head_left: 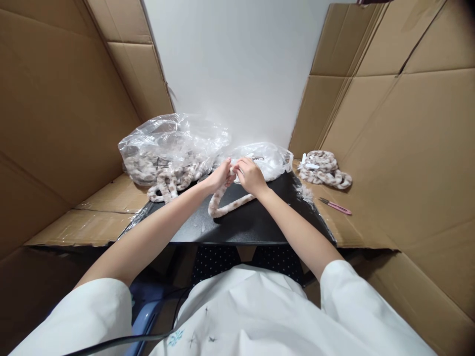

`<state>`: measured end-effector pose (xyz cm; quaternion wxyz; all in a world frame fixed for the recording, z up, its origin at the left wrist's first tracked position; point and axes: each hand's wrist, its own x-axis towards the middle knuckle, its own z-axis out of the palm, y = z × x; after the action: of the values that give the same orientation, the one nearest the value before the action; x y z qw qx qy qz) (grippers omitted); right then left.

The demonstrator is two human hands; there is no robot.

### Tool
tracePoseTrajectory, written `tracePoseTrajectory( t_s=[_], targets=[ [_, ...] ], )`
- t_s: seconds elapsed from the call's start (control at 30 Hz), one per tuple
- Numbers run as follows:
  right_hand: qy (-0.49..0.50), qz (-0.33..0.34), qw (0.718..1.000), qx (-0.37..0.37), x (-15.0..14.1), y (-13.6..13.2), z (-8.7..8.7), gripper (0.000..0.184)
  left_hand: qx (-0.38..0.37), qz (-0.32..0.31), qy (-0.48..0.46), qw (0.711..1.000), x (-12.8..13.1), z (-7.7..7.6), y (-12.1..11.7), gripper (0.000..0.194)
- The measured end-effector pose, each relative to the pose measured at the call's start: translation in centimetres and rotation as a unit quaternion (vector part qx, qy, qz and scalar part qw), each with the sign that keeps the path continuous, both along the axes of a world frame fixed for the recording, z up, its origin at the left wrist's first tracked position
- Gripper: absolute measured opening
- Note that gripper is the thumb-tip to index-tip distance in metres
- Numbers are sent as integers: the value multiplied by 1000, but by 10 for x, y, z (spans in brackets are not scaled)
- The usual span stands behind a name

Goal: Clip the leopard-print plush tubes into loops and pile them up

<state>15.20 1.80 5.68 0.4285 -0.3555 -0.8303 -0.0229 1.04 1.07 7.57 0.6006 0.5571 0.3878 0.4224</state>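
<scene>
Grip of the left hand [223, 174] is curled closed on the cord [217, 211]; fingers of the right hand [252, 177] bunch beside it, though I can't tell whether they pinch it. Below, the cord bends across the table [189, 227]. Lax fingers could let it slip; a forward push could snag the bag [276, 160] behind; fluff [305, 193] could cling if the cord trails rightward.

No text, label, brand or number can be read.
</scene>
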Motion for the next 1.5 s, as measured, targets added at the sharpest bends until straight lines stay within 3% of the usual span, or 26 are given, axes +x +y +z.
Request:
tracePoseTrajectory(
  t_s=[0.2,0.4,0.6,0.93,1.07,1.17,1.23,1.5],
  targets=[
    [28,4,999,15,7,1,12,17,38,-42,73,996,-15,15,-9,26],
    [36,19,999,8,7,1,13,15,56,-83,40,994,-17,14,-10,34],
    [67,75,995,-15,13,8,12,12,66,-102,44,992,-14,15,-9,38],
    [11,156,985,-79,28,13,15,13,83,-114,69,988,-10,13,-12,36],
    [29,117,990,-78,29,18,15,11,88,-56,64,993,-11,13,-6,34],
    [47,70,995,-52,27,21,17,11,110,15,26,994,-13,15,1,46],
    [51,51,997,-37,25,21,21,11,140,30,20,989,-15,17,4,50],
    [79,43,996,-19,13,16,34,14,293,131,49,946,-14,23,-4,29]
  ],
)
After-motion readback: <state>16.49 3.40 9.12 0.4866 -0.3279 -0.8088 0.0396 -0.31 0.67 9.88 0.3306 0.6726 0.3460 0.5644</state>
